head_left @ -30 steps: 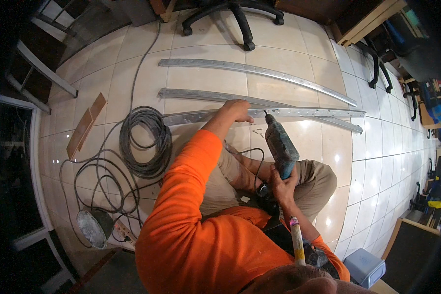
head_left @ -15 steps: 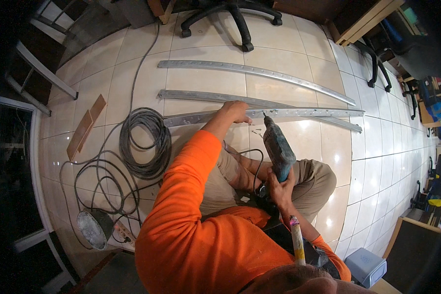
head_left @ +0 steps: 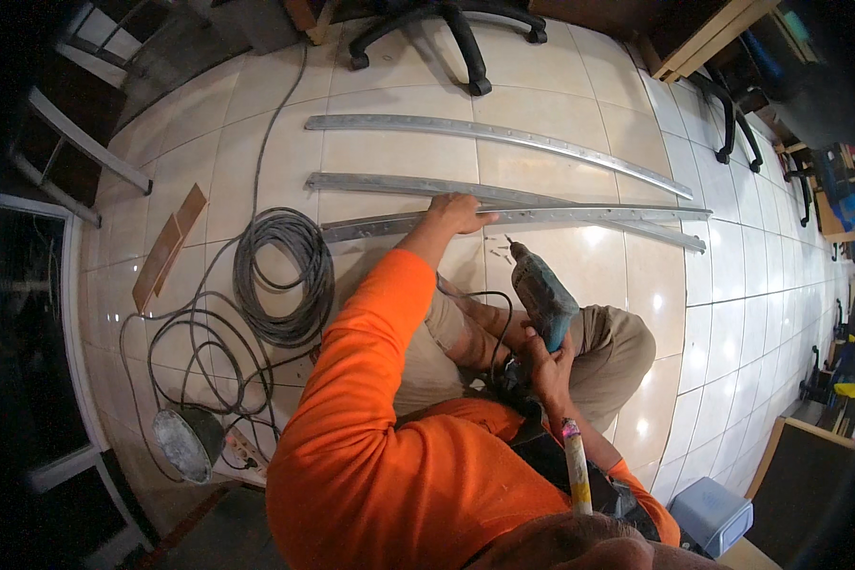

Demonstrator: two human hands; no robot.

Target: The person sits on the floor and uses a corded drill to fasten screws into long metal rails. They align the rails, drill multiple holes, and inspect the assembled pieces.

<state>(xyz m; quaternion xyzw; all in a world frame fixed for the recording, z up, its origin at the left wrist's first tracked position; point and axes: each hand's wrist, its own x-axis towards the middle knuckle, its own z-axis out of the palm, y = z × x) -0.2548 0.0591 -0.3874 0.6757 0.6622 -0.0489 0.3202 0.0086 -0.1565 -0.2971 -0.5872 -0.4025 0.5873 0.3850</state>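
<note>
My left hand (head_left: 458, 213) is closed around the nearest long galvanized metal channel (head_left: 579, 216), its fingers wrapped over the near edge. This channel lies across a second metal channel (head_left: 370, 183) at a shallow angle. In my right hand (head_left: 548, 369) is the handle of a teal and dark power drill (head_left: 544, 297). The drill's bit points away from me and sits just short of the nearest channel, apart from it. A few small screws (head_left: 501, 253) lie on the tiles beside the bit. My crossed legs are under the drill.
A third metal channel (head_left: 503, 138) lies farther off. To the left are a coiled grey cable (head_left: 280, 285), brown flat pieces (head_left: 169, 249) and a round metal lamp-like bowl (head_left: 188, 445). Wheeled chair legs (head_left: 465, 47) stand at the far side; a grey-blue bin (head_left: 711, 516) is at lower right.
The drill has drawn back toward me, its bit leaving the channel. The channel in my left hand has tipped, so its dimpled face shows less.
</note>
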